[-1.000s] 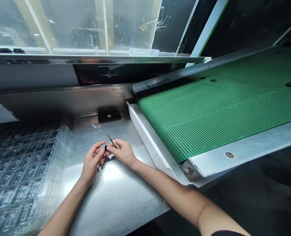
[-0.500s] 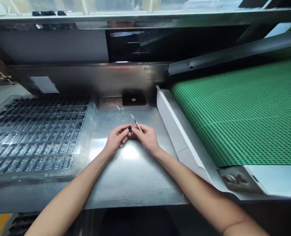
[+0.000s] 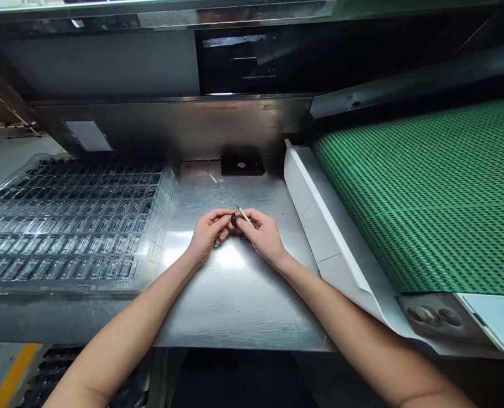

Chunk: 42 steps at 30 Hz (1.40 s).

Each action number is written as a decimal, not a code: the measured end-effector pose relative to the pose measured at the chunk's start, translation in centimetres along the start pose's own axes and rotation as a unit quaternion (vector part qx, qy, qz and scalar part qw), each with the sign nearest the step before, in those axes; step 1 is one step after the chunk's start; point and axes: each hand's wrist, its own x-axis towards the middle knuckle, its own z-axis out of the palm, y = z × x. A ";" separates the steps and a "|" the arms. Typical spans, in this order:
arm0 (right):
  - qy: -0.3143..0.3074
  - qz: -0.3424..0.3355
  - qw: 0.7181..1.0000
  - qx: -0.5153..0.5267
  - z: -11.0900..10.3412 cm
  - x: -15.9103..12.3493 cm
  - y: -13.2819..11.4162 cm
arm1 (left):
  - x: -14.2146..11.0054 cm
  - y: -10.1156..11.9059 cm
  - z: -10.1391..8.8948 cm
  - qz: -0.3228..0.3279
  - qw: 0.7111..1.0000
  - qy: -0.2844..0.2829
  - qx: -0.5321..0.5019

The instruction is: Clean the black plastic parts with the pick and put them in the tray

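My two hands meet over the middle of a steel worktop. My left hand is closed, its fingertips pinching a small black part. My right hand is closed too; its fingers touch the same black part and grip a thin pointed tool that sticks up and to the left from them. A clear plastic tray with several rows of dark parts lies to the left of my left hand.
A green mesh conveyor belt slopes up on the right behind a white side guard. A black block sits at the back of the worktop. A dark machine housing rises behind it.
The view has swung left and down since a second ago, bringing the whole tray into sight. My hands stay together on the small black part, and the tool tip now lies lower.
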 end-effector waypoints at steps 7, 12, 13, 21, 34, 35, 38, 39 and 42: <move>-0.021 -0.004 0.999 0.029 0.1 0.1 -0.3 | -0.2 0.1 0.2 -0.003 1.000 0.017 0.013; -0.003 -0.007 1.000 -0.020 -0.2 0.1 -0.3 | -0.1 0.1 0.2 -0.002 0.999 0.026 0.029; 0.003 -0.006 1.000 -0.025 -0.2 0.0 -0.3 | -0.1 0.1 0.2 -0.004 0.999 0.030 0.028; 0.007 -0.010 1.000 0.006 -0.1 -0.2 -0.5 | -0.1 0.2 0.4 0.008 0.998 0.036 0.047; 0.033 0.011 0.999 0.041 -0.1 -0.2 -0.9 | -0.3 0.3 0.3 0.022 0.999 0.006 0.044; 0.039 0.019 0.998 0.051 -0.2 -0.2 -0.9 | -0.3 0.3 0.3 0.023 0.999 0.005 0.048; 0.041 0.040 0.996 0.073 -0.2 0.0 -0.8 | -0.2 0.3 0.3 0.021 0.998 0.002 0.058; 0.039 0.043 0.996 0.074 -0.2 0.0 -0.7 | -0.2 0.4 0.3 0.017 0.998 0.006 0.059; 0.034 0.041 0.996 0.067 -0.3 0.1 -0.6 | -0.1 0.3 0.4 0.004 0.998 0.018 0.064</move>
